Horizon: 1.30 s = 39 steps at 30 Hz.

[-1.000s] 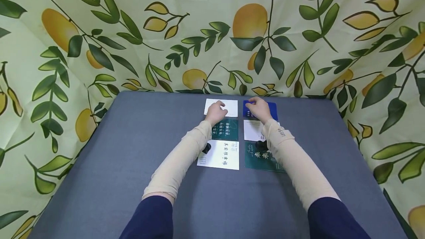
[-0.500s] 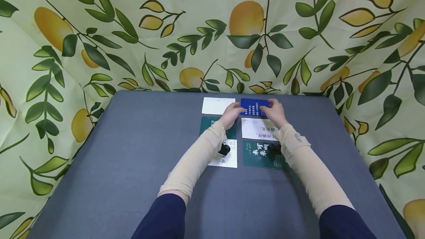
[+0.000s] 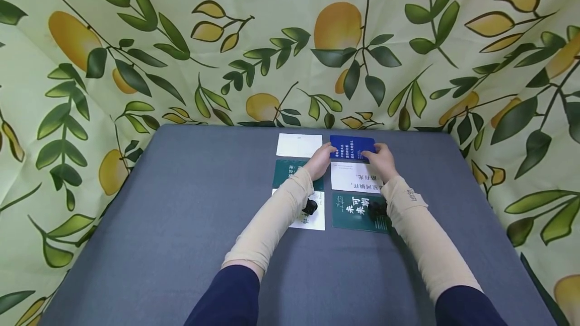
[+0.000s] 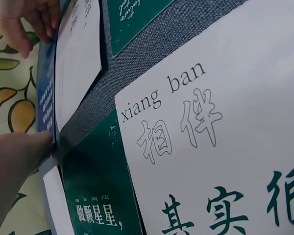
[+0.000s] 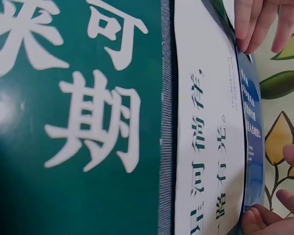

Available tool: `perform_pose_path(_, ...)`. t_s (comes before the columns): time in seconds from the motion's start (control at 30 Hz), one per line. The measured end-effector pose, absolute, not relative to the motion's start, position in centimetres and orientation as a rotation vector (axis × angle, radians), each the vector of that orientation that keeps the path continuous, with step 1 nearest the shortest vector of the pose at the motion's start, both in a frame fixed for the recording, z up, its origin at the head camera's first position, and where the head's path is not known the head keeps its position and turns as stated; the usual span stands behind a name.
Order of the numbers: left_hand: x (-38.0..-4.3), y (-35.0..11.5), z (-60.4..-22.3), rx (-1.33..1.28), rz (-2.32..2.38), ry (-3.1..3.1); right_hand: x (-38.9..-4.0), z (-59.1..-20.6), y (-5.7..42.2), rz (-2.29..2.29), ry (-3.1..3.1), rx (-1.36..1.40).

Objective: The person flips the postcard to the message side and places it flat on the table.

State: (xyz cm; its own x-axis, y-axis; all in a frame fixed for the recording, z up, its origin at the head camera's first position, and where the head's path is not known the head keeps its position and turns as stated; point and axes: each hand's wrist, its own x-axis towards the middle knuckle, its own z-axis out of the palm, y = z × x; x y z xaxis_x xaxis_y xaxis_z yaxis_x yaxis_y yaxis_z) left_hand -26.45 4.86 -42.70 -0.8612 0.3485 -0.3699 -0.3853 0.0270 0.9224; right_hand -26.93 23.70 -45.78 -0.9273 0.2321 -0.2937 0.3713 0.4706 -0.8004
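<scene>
A blue card [image 3: 351, 146] with white print lies at the back of the right column. My left hand [image 3: 319, 161] touches its left edge with the fingertips. At its lower right corner, the thumb of my right hand [image 3: 384, 162] rests on the card, and in the right wrist view the other fingers stand apart from it. Just in front lies a white card [image 3: 349, 177] with dark writing, then a green card [image 3: 353, 215]. The left column has a blank-looking white card [image 3: 296, 145], a green card [image 3: 285, 172] and a white card [image 3: 319, 220], the last two partly hidden by my left arm.
The grey table [image 3: 190, 215] extends to both sides and in front of the cards. Behind it hangs a curtain [image 3: 272, 39] printed with leaves and orange fruit. A narrow gap runs between the two card columns.
My left hand has moved right from the blank white card to the blue card's left edge. My right hand has shifted to its right corner, uncovering its print.
</scene>
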Motion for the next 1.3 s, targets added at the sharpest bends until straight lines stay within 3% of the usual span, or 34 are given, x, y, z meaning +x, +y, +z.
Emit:
perform_pose_path(0.17,-27.5,5.4,-44.5,-0.112,2.077,1.652,-26.8,-45.7,23.8,-1.45,2.589,0.594)
perform_pose_path(0.4,-34.3,6.6,-54.3,-0.159,2.274,1.413,-26.8,-46.0,24.0,-1.548,2.594,0.661)
perform_pose_path(0.47,-34.4,6.6,-54.4,-0.161,2.286,1.416,-26.8,-46.1,24.1,-1.569,2.594,0.675)
perform_pose_path(0.67,-30.0,5.8,-48.6,-0.112,2.257,1.477,-26.7,-45.7,24.0,-1.628,2.583,0.733)
perform_pose_path(0.83,-27.1,5.7,-44.1,-0.221,2.253,1.458,-26.3,-44.9,23.7,-1.756,2.58,0.79)
perform_pose_path(1.0,-25.8,5.4,-42.5,-0.219,2.241,1.444,-26.0,-44.6,23.5,-1.84,2.565,0.812)
perform_pose_path(1.3,-25.8,5.9,-43.1,-0.201,2.171,1.589,-25.7,-44.8,23.3,-1.886,2.582,0.803)
